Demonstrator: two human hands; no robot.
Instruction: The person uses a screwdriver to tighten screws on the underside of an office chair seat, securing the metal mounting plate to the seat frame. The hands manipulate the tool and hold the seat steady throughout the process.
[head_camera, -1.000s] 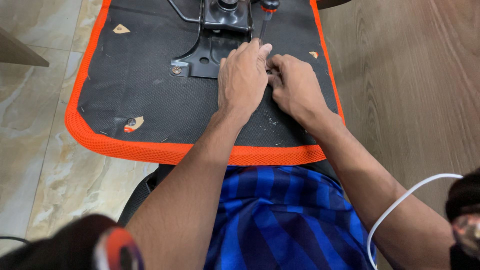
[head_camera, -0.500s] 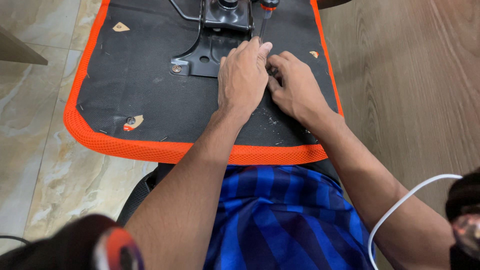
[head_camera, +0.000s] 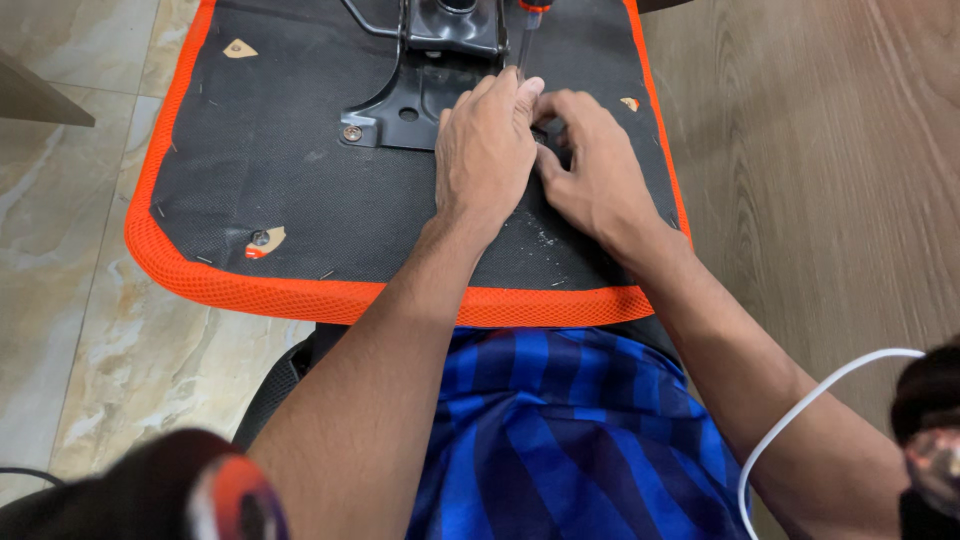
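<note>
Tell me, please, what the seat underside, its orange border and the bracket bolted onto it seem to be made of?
The seat underside looks like black woven fabric, matt, with a fine grain and staples along its edge. The orange border appears to be open mesh cloth, its netted texture visible. The bracket seems pressed metal painted glossy black, with a silvery bolt through it. Both hands hide part of it.

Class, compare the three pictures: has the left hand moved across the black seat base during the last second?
No. The left hand lies in the same place, fingertips beside the black metal bracket, touching the right hand.
</note>
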